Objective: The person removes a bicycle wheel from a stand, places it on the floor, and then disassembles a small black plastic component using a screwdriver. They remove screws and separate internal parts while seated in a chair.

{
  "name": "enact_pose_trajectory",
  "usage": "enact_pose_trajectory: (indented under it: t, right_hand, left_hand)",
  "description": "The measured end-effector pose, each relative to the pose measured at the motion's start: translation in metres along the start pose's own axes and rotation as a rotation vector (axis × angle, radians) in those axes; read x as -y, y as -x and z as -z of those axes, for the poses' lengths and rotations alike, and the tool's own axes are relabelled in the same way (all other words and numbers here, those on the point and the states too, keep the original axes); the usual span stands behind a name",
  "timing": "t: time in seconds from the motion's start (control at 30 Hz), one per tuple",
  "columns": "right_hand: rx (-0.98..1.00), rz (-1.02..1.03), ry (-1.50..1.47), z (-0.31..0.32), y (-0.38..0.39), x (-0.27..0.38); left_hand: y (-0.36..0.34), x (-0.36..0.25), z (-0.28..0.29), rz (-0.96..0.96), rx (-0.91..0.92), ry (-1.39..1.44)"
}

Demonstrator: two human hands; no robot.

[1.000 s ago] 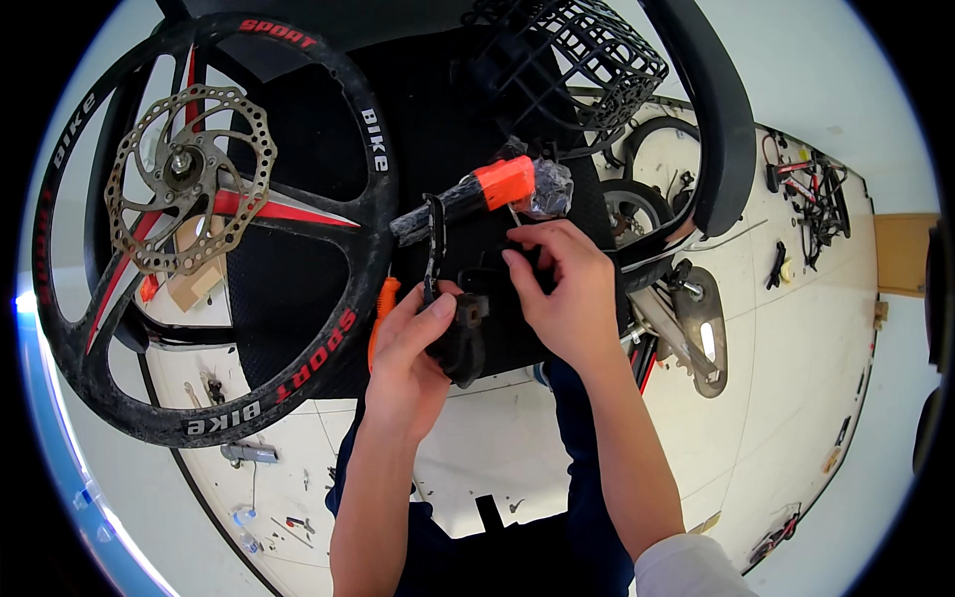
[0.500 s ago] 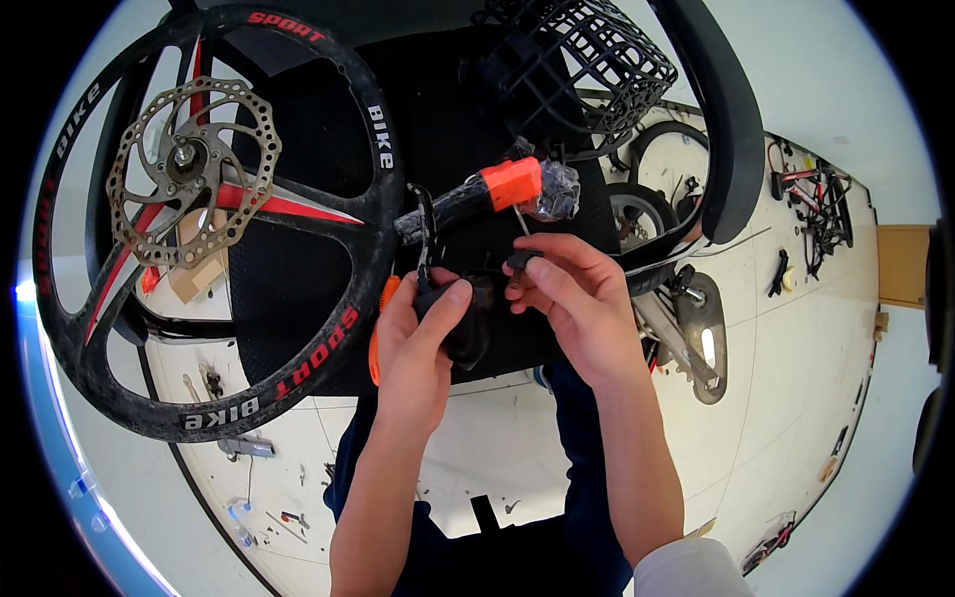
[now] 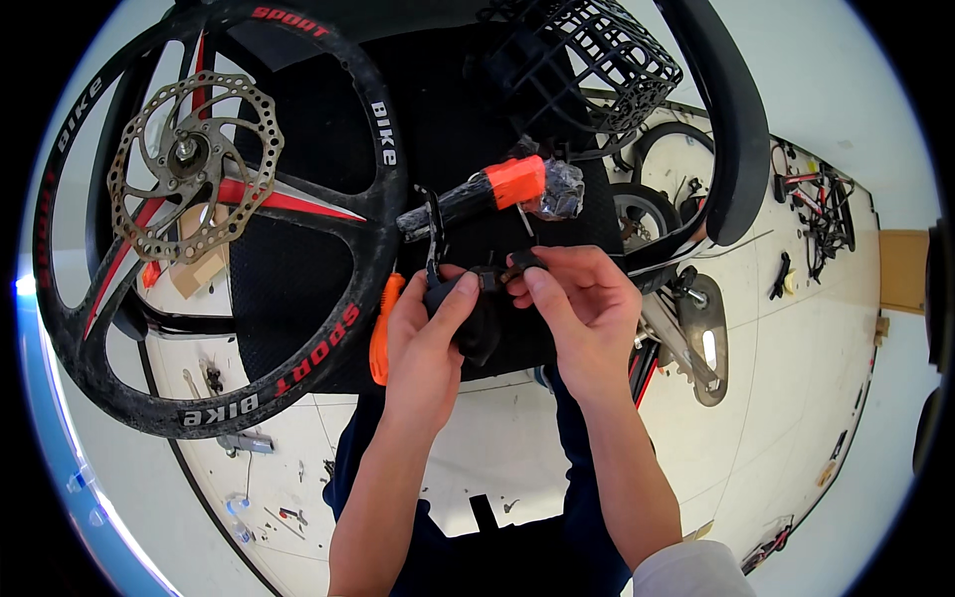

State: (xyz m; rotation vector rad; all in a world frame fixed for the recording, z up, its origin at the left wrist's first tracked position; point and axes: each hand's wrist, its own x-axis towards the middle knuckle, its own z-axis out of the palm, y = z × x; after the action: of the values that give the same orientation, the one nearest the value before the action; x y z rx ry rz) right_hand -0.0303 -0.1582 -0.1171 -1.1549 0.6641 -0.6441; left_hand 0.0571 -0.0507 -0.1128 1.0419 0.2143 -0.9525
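My left hand (image 3: 426, 343) is closed around a black brake lever (image 3: 435, 234), whose curved blade points up and away from me. Its dark, bulky body (image 3: 479, 333) shows between my hands. A small black clamp piece (image 3: 523, 262) is pinched between the thumb and fingers of my right hand (image 3: 589, 323). That piece is held right against the lever's clamp end, but I cannot tell whether the two touch. Just left of my left hand lies an orange-handled tool (image 3: 386, 333). Beyond both hands rests a black handle-like part with orange tape and clear wrap (image 3: 517, 182).
A black three-spoke wheel (image 3: 386, 214) with a brake disc (image 3: 261, 169) covers the left side of the black seat (image 3: 328, 119). At the back is a black basket (image 3: 617, 75). A curved black armrest (image 3: 731, 129) rises on the right. Bicycle parts (image 3: 816, 204) lie on the floor.
My right hand has brought the small clamp piece leftward, close up to the brake lever. My left hand has shifted slightly to the right with the lever.
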Motion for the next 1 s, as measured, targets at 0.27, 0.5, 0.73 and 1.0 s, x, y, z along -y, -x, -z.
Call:
enact_pose_trajectory:
  t: [0.27,0.5,0.73,1.0]
  right_hand:
    - [-0.009,0.104,0.091,0.0,0.001,-0.007]
    - [-0.033,0.364,0.308,-0.003,0.005,-0.008]
    - [-0.028,0.341,0.314,-0.004,0.007,-0.01]
    - [0.068,0.112,0.121,0.003,0.009,-0.008]
  left_hand:
    - [-0.001,0.001,0.002,0.055,0.021,0.023]
    - [0.001,0.002,0.0,0.031,0.005,0.0]
    - [-0.002,0.011,0.006,-0.12,-0.035,-0.232]
    - [-0.005,0.011,0.01,-0.243,-0.045,-0.337]
